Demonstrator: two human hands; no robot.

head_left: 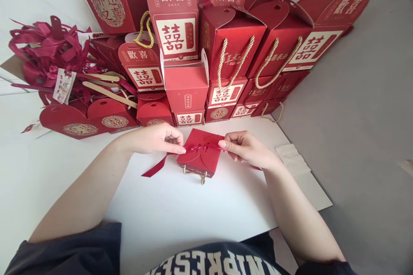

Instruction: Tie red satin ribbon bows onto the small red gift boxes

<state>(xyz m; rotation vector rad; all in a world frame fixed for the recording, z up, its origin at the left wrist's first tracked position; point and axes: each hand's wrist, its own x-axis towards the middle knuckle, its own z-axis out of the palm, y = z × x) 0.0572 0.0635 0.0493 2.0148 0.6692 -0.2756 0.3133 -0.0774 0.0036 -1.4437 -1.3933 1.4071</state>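
Note:
A small red gift box (pixel 209 161) stands on the white table in front of me, its top flaps folded together. Across the top runs a dark red ribbon (pixel 156 167), crossed or knotted at the middle. My left hand (pixel 166 139) pinches the ribbon at the box's left edge, with a loose tail hanging down to the left. At the right edge my right hand (pixel 241 148) pinches the other side of the ribbon between thumb and fingers. A twisted gold cord handle (pixel 203 177) hangs from the box's near side.
Stacked red gift boxes (pixel 190 86), several with gold cord handles, line the back of the white table (pixel 190 215). A heap of dark red ribbons (pixel 54 51) lies at the back left. Folded white paper (pixel 293 159) sits by the right edge, near a grey surface (pixel 355 107).

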